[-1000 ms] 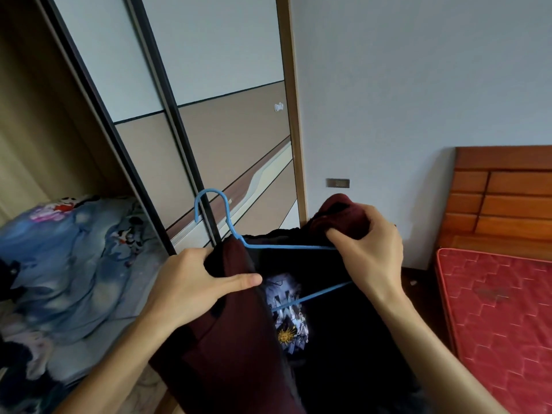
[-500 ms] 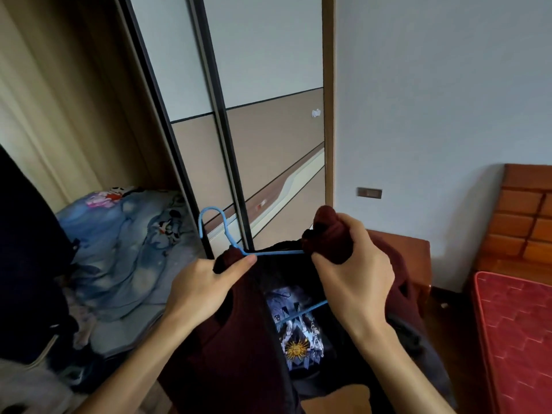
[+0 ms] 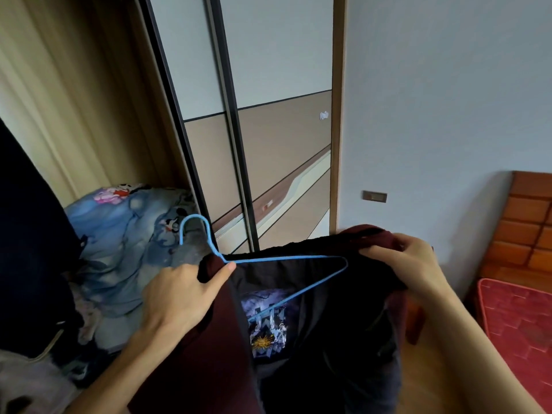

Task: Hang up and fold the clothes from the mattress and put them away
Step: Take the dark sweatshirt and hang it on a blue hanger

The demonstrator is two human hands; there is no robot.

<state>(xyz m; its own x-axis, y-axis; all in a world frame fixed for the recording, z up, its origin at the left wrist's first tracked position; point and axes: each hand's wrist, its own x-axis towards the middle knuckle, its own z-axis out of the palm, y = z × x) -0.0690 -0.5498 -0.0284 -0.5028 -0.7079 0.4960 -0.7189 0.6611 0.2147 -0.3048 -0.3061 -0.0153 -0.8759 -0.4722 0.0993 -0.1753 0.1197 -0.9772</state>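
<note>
A dark maroon and black garment with a printed panel [image 3: 313,294] is held up before the open sliding-door wardrobe [image 3: 239,144], well apart from the red quilted mattress [image 3: 519,318] at the right edge. A thin blue wire hanger [image 3: 268,258] sits inside its neck opening. Since a second ago the right hand [image 3: 409,264] has moved outward to the right, stretching the maroon collar it grips; the hanger's right shoulder, which that hand covered before, now lies exposed within the widened opening. The left hand [image 3: 182,297] remains clenched on the left shoulder of the garment, thumb pressed at the base of the hanger's hook. The view has also swung further towards the wardrobe, where crumpled blue cartoon-print bedding [image 3: 125,240] lies and a dark hanging garment [image 3: 30,234] shows at the left. By this evidence the garment is not yet seated on the hanger and hanging it remains to be done. The printed panel shows a golden sun emblem and pale stripes; no lettering or brand is legible.
</note>
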